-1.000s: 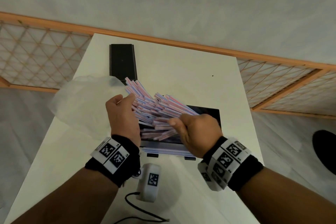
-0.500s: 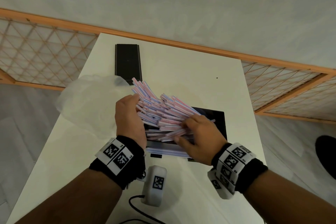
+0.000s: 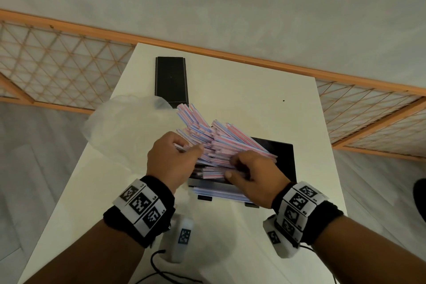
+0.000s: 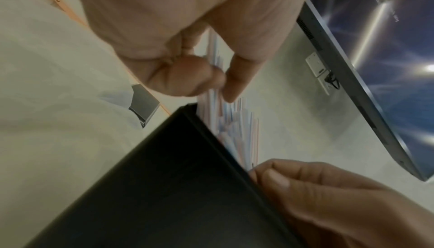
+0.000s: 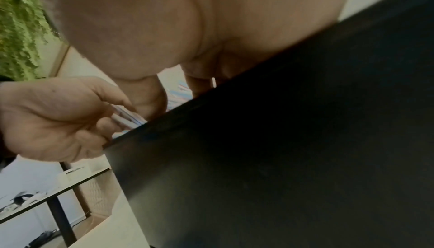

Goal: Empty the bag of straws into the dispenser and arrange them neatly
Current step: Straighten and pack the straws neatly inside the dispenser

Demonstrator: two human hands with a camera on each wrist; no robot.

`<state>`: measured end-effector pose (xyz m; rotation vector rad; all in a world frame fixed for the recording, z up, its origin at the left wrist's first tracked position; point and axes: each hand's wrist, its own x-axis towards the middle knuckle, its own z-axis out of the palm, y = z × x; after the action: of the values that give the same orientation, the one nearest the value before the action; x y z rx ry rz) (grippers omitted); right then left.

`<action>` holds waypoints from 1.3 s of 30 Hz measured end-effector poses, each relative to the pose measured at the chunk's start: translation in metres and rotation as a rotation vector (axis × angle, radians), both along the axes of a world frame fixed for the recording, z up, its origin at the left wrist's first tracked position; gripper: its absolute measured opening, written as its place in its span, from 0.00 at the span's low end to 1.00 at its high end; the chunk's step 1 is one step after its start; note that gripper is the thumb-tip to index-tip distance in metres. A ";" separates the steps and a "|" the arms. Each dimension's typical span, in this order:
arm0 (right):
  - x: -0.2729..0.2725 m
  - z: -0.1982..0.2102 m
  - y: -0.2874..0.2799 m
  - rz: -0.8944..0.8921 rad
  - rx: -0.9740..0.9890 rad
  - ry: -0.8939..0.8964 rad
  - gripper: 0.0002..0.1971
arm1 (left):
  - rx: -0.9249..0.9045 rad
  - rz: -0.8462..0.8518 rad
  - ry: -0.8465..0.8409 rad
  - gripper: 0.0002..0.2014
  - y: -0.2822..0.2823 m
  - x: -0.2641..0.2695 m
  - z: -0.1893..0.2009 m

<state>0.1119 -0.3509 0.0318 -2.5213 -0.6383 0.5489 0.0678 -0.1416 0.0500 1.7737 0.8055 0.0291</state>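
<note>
A heap of pink-and-blue wrapped straws (image 3: pixel 216 138) lies fanned and crooked across the open top of the black dispenser (image 3: pixel 284 159), with many ends sticking out to the back left. My left hand (image 3: pixel 196 148) pinches a few straws at the heap's left side; the left wrist view shows thumb and forefinger closed on straws (image 4: pixel 237 127) above the dispenser wall (image 4: pixel 164 177). My right hand (image 3: pixel 232 166) has its fingers curled over the near right of the heap and its thumb below. The empty clear bag (image 3: pixel 124 129) lies to the left on the table.
The white table (image 3: pixel 253 99) is narrow, with drop-offs to the floor on both sides. A flat black lid (image 3: pixel 171 78) lies at the back left. A wooden lattice rail (image 3: pixel 57 60) runs behind. A cable (image 3: pixel 159 270) trails at the near edge.
My left hand has come in from the heap's left edge and now pinches a few straws. My right hand has slid slightly leftward over the heap. The heap sits a little lower.
</note>
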 end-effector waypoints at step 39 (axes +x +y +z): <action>0.028 0.121 0.050 -0.388 0.830 -0.125 0.30 | -0.338 -0.088 -0.752 0.24 -0.001 0.037 0.108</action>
<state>0.1395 -0.3005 0.1530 -1.8125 -0.3034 -0.0326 0.1047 -0.1429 0.1578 1.3199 0.1694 0.4483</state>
